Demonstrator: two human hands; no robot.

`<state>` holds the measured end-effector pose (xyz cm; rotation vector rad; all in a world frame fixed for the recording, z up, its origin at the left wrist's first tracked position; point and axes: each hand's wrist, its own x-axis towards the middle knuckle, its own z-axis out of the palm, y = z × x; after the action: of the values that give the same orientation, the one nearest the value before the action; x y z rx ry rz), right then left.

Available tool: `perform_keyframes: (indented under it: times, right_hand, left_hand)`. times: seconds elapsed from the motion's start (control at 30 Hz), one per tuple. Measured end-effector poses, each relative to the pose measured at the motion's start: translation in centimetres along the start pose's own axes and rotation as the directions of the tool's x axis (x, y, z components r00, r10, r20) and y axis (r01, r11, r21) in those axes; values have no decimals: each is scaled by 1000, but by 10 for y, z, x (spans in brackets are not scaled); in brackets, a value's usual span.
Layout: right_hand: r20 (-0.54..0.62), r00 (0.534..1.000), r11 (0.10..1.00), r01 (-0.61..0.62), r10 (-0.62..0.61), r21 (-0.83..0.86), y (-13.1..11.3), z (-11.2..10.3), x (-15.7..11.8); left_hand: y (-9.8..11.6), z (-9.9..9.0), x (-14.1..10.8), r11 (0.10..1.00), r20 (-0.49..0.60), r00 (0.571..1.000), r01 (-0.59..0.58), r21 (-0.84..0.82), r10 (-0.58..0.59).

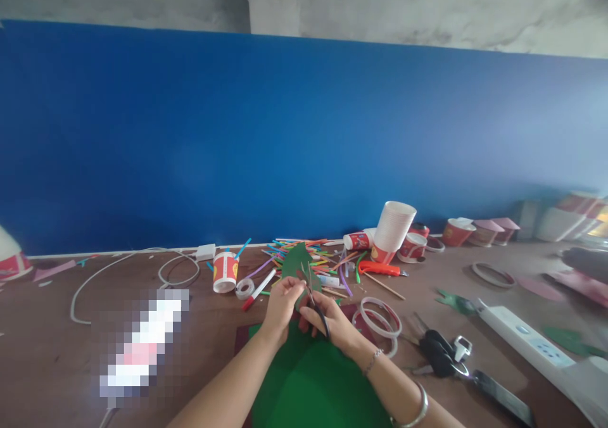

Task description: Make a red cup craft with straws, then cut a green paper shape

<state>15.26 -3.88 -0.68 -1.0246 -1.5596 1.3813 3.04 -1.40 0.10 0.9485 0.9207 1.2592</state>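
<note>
A green piece of paper (295,260) with a curved edge stands up between my hands, and my left hand (279,309) pinches its lower part. My right hand (335,323) is closed around the dark handles of a pair of scissors (325,325). The narrow blades point up and away, slightly apart, right at the paper's edge beside my left fingertips. Whether the blades have paper between them is hard to make out. Under my wrists lies a larger green sheet (313,383), over a dark red one (241,339).
Behind my hands spread many coloured sticks (327,251), a red marker (259,290) and a cup (225,271). Stacked paper cups (394,228) and an orange cutter (380,268) stand farther right. Nearer are tape rolls (380,317), keys (439,352) and a power strip (525,336). A blue panel (285,130) rises behind.
</note>
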Motion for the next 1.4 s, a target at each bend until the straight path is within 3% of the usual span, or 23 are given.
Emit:
perform_keyframes:
  times: [0.2,0.43,0.8,1.2,1.4]
  right_hand:
    - [-1,999,999,34,-34,19,2,-1,0]
    - [21,999,999,44,-45,9,2,-2,-1]
    - [-35,999,999,30,-30,-15,4,1,1]
    - [-61,998,999,9,-12,-48,0,-1,0]
    - [-60,998,998,7,-10,-60,2,-2,1]
  left_hand:
    - [-1,3,-5,997,56,996,73,-41,-71]
    - [-2,4,-5,996,27,997,68,-65,-67]
    - [0,5,-6,992,70,995,84,-89,-78]
    - [6,-4,2,997,39,998,-47,63,44]
    - [8,-5,3,996,48,998,-37,82,33]
